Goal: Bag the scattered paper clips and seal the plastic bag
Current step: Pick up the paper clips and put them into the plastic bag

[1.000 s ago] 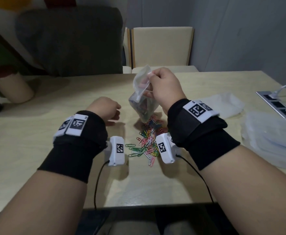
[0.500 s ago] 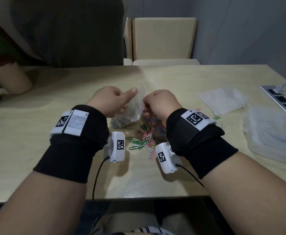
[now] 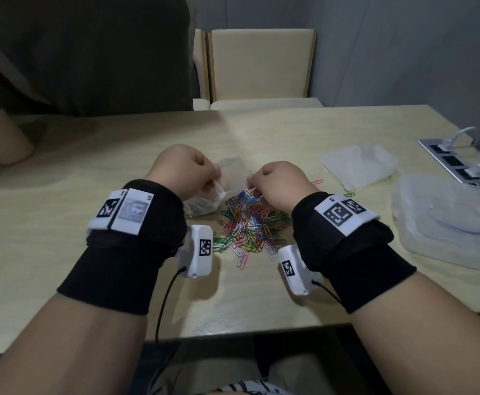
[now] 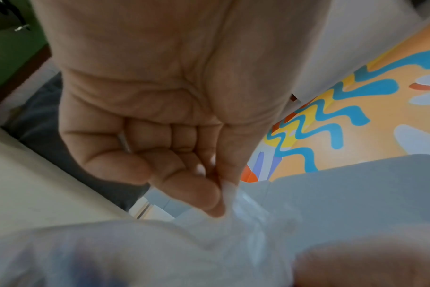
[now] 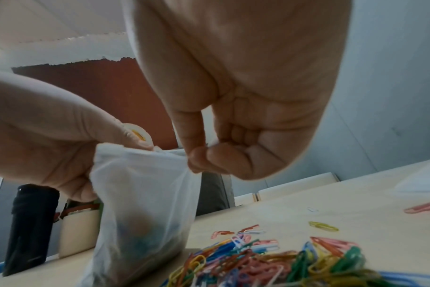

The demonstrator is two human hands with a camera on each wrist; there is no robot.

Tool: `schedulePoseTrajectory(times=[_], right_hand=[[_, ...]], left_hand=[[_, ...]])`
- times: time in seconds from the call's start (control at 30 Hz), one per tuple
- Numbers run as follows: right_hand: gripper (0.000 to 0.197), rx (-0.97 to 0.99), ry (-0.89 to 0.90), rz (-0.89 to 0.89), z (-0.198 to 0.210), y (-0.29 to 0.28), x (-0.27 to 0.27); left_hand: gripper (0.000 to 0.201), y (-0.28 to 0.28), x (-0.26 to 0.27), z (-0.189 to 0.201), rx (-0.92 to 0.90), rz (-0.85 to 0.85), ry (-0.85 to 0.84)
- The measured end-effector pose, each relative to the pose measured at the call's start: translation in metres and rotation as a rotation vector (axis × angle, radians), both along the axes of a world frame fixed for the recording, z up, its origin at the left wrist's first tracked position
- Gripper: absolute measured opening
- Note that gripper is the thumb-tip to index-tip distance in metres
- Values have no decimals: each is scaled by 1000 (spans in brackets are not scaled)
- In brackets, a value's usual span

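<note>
Two hands hold a plastic bag (image 5: 140, 194) open beside a pile of paper clips (image 3: 250, 223).
Left hand (image 3: 183, 171) and right hand (image 3: 278, 182) each pinch the bag's rim, likely spreading its mouth for filling; the bag stands on the table (image 3: 90, 166), just left of the pile.

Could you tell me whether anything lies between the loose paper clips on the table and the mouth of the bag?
Nothing visible does. The paper clips lie beside the plastic bag, whose top the left hand and right hand pinch.
</note>
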State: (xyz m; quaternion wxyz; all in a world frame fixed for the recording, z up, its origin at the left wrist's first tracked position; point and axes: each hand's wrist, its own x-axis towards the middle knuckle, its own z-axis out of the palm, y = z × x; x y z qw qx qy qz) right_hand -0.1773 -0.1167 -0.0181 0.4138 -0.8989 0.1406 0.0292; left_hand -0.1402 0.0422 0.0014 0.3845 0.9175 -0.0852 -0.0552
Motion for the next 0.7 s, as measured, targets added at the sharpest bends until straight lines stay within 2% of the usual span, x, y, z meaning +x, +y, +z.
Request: schedulePoseTrajectory(times=[0.07, 0.17, 0.2, 0.3, 0.37, 0.47, 0.6, 0.7], right_hand=[[37, -97, 21, 34, 0, -7, -3], [34, -421, 84, 93, -3, -15, -11], [39, -502, 137, 110, -5, -17, -14], [88, -575, 340, 204, -11, -17, -24], [95, -628, 381, 269, -15, -14, -27], [72, -709, 378, 301, -21, -10, -22], [39, -697, 308, 300, -24, -11, -19], [30, -726, 250, 331, -21, -17, -21]], left_hand=[[30, -5, -2, -2, 1, -16, 8], [29, -10, -4, -2, -6, 1, -1], [27, -11, -4, -2, -9, 7, -11], [23, -14, -5, -2, -25, 28, -35], [22, -16, -6, -3, -28, 36, -41], [22, -19, -6, -4, -37, 40, -28], [22, -22, -6, -4, -28, 32, 8], [21, -23, -7, -3, -18, 31, 12]])
